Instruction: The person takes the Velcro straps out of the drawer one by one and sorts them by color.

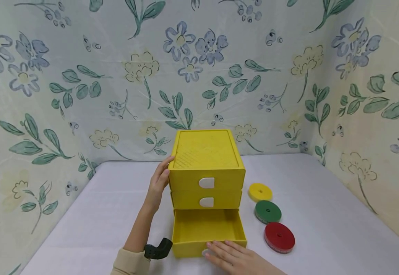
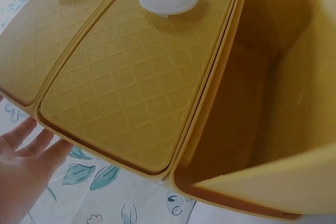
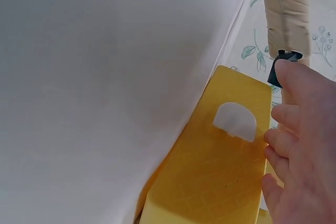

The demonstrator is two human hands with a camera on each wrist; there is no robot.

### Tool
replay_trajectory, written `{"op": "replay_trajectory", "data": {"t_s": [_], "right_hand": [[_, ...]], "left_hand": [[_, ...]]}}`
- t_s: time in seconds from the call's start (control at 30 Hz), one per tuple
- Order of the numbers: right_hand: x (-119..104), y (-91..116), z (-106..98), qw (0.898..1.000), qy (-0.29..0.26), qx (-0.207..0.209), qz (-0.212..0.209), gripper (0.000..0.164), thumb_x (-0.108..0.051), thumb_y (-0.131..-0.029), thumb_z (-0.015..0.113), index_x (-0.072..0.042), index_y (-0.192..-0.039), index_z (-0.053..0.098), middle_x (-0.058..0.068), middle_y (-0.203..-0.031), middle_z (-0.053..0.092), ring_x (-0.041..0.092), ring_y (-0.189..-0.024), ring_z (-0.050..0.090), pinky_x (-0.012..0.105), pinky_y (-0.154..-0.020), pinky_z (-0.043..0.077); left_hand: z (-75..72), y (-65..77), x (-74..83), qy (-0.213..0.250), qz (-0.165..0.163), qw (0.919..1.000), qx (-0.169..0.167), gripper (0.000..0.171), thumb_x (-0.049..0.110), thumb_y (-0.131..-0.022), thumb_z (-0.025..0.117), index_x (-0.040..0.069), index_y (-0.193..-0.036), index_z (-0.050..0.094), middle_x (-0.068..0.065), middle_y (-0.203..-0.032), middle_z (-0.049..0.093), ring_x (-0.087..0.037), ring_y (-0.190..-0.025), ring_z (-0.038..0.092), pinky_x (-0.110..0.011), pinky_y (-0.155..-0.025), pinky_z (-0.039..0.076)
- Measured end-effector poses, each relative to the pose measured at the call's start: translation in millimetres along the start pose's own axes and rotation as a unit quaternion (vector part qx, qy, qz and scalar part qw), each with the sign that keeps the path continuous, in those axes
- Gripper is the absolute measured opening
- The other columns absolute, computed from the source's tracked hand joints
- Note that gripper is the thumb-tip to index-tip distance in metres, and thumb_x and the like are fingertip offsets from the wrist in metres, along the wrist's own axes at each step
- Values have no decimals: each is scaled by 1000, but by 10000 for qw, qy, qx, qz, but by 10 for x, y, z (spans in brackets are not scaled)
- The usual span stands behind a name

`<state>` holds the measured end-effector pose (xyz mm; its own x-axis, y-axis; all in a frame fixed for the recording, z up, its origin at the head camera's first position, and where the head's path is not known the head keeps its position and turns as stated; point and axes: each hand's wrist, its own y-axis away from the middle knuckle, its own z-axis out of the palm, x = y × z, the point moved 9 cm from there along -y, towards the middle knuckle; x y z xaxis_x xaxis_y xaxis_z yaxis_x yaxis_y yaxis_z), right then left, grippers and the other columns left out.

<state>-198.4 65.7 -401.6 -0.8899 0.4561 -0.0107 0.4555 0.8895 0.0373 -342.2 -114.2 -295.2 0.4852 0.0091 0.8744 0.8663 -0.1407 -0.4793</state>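
Observation:
A yellow drawer cabinet (image 1: pixel 206 149) with white tabs stands on the table. Its two upper drawers are shut, and the bottom drawer (image 1: pixel 208 225) is pulled out, showing its yellow inside. My left hand (image 1: pixel 159 185) rests against the cabinet's left side; in the left wrist view its fingers (image 2: pixel 39 142) touch the side edge. At the bottom drawer's front, my right hand (image 1: pixel 232 256) lies with extended fingers over the top rim, partly covering the white tab (image 1: pixel 207 252). In the right wrist view the fingertips (image 3: pixel 270 136) are at the drawer front's rim.
Right of the cabinet lie three flat rolls: yellow (image 1: pixel 260 192), green (image 1: pixel 268 212) and red (image 1: pixel 279 237). A white cloth (image 1: pixel 117 198) covers the table. Floral fabric (image 1: pixel 199 76) hangs behind and at the sides. A black wrist device (image 1: pixel 158 250) sits on the left forearm.

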Motion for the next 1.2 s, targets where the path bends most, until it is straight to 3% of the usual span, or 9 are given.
{"op": "replay_trajectory", "data": {"t_s": [0.23,0.47,0.63,1.0,1.2], "right_hand": [[78,-43,2,9997,-199,33,113,69,-60,-89,21,-24,-147,10,-5,-152,21,13,-136,28,40,-103,37],[163,-110,5,9994,-29,82,326,60,-51,-94,22,-25,-147,12,-4,-152,20,16,-137,27,43,-105,34],[226,-161,10,9986,79,89,522,60,-54,-93,24,-27,-146,16,-4,-152,21,18,-137,27,45,-106,32],[327,-256,-86,9915,687,782,781,63,-55,-90,37,-24,-144,26,-1,-150,26,19,-136,30,44,-105,33],[382,-308,-80,9899,827,795,834,65,-56,-90,36,-23,-144,25,0,-151,24,18,-136,29,45,-105,33]], "left_hand": [[-1,-2,-3,-6,65,10000,-21,44,29,-96,34,16,-138,34,-5,-149,24,-30,-135,27,-61,-105,22],[-1,-7,-6,-4,116,9999,-37,44,29,-96,34,17,-138,34,-5,-149,24,-30,-134,28,-62,-104,22],[-8,-5,-15,8,96,10000,-22,44,29,-96,34,16,-138,35,-4,-149,24,-30,-135,27,-62,-105,21],[-12,-9,-36,-58,39,10000,-4,44,31,-95,35,18,-137,35,-3,-150,23,-30,-136,25,-64,-104,19],[-19,-16,-46,-70,19,10000,17,44,31,-95,35,19,-137,35,-2,-150,23,-31,-137,24,-64,-104,19]]}}
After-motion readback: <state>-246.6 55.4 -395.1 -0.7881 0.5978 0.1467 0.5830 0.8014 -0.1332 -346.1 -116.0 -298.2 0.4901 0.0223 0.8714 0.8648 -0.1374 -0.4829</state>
